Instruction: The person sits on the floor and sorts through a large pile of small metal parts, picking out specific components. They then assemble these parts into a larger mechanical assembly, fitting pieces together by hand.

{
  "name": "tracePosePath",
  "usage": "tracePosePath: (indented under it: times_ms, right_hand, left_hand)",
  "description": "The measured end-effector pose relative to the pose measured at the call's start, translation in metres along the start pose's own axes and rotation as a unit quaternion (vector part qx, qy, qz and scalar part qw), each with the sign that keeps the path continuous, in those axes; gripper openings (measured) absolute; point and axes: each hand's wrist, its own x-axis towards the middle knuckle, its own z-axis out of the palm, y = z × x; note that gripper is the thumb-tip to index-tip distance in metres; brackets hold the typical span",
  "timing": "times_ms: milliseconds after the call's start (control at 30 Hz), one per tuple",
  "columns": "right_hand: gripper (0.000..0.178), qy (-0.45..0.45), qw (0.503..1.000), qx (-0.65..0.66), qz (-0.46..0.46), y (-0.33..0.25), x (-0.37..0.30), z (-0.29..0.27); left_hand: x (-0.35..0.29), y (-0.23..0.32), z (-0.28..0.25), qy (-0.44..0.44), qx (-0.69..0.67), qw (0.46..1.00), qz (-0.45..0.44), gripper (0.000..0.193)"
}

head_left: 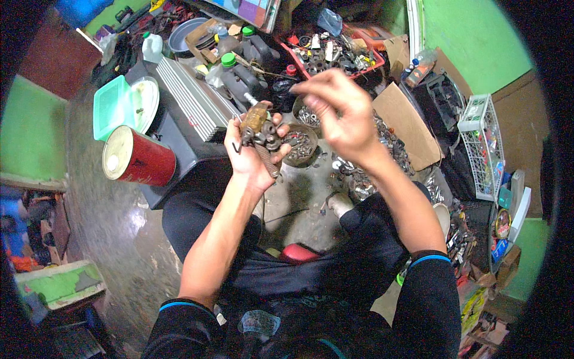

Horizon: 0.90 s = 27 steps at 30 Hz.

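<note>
Palm up, my left hand (248, 164) cradles a handful of metal parts (263, 128), its fingers curled up round their side. Among them are a worn brownish piece (256, 118), several nuts or rings and a coil spring (266, 161) that hangs over the palm. My right hand (341, 116) is raised to the right of them, slightly smeared by motion. Its index finger and thumb are apart, and I see nothing between them. Below the hands, a round tin (315, 157) holds small metal hardware. A second container of hardware (306, 115) sits behind it, partly covered by my right hand.
Loose metal parts (391, 143) lie heaped on the floor at right, beside a cardboard sheet (412, 122). A red crate (379, 63) of parts stands behind. At left are a red can (143, 158), a green tub (110, 110) and ribbed grey panels (194, 99). A white basket (481, 146) stands far right.
</note>
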Motion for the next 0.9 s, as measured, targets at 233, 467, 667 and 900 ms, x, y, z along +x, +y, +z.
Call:
tracePosePath:
  times_ms: [233,467,667,900]
  right_hand:
    - [0.026,-0.176,0.968,-0.004,0.179,0.05,-0.015,0.006]
    - [0.028,-0.25,0.937,-0.089,0.227,0.072,-0.028,0.018]
    - [0.024,-0.165,0.967,-0.114,0.155,0.065,-0.025,0.018]
    - [0.029,-0.137,0.966,0.099,0.196,-0.001,-0.017,0.022]
  left_hand:
    - [-0.004,0.007,-0.001,0.008,0.027,1.0,0.009,0.055]
    - [0.001,0.001,0.0,0.103,0.093,0.99,-0.01,0.051]
    - [0.003,0.002,-0.011,0.052,0.052,0.996,-0.041,0.05]
    - [0.005,0.003,-0.009,0.12,-0.022,0.991,0.062,0.048]
